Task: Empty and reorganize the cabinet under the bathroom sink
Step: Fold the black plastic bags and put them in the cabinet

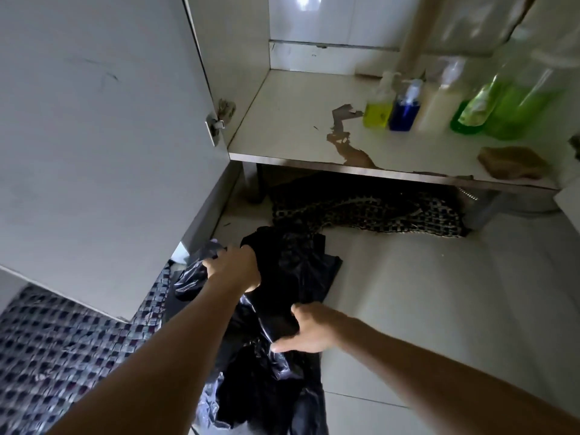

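Observation:
A pile of black plastic bags (282, 372) lies on the tiled floor in front of the open cabinet. My left hand (233, 268) grips a bunched part of the bags at the pile's far left. My right hand (309, 332) pinches the plastic lower down, thumb above and fingers under a fold. The cabinet shelf (292, 120) is worn, with peeled patches along its front. At its right stand several bottles: a yellow one (376, 111), a blue one (405, 111), a cream one (439, 102) and green ones (502, 111). A brown cloth (514, 163) lies on the shelf's front right.
The cabinet door (103, 136) hangs open at the left, close above my left arm. A drain pipe (414, 36) runs down at the shelf's back. A dark checked mat (367, 211) lies under the cabinet; another checked mat (62, 356) covers the floor at lower left.

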A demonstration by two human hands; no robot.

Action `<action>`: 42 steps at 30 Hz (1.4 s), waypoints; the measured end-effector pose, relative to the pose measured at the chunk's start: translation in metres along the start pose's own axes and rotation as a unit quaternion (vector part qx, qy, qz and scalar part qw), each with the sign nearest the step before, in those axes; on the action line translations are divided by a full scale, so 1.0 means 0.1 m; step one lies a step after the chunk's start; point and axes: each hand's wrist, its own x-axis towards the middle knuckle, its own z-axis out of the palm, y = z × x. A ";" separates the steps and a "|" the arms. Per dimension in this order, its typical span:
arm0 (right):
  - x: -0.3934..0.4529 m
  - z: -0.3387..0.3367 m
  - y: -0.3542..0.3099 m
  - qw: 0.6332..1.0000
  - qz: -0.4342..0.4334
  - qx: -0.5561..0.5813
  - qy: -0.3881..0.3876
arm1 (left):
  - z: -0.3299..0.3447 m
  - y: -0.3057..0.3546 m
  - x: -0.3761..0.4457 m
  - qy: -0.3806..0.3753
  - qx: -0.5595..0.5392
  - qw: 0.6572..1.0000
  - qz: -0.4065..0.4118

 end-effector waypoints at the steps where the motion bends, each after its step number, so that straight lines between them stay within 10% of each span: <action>1: 0.04 0.10 -0.07 1.000 0.005 0.000 0.027 | 0.03 -0.01 0.00 0.003 0.003 1.000 -0.008; 7: 0.09 0.33 -0.14 0.975 -0.022 0.120 0.187 | 0.02 0.12 -0.03 0.082 -0.037 0.996 -0.028; 20: -0.34 0.10 0.38 0.953 -0.124 0.171 0.218 | -0.34 0.47 -0.48 0.218 -0.049 0.975 -0.012; 32: -0.96 -0.28 -0.07 0.759 -0.253 0.291 0.525 | -0.82 -0.17 -1.58 0.157 -0.255 0.953 -0.045; 37: -1.33 -0.42 -0.07 0.801 -0.261 0.235 0.486 | -1.13 -0.03 -1.83 0.166 -0.263 0.950 0.028; 42: -1.80 -0.64 0.06 0.914 -0.176 0.276 0.242 | -1.37 0.21 -2.04 0.330 -0.251 0.892 0.179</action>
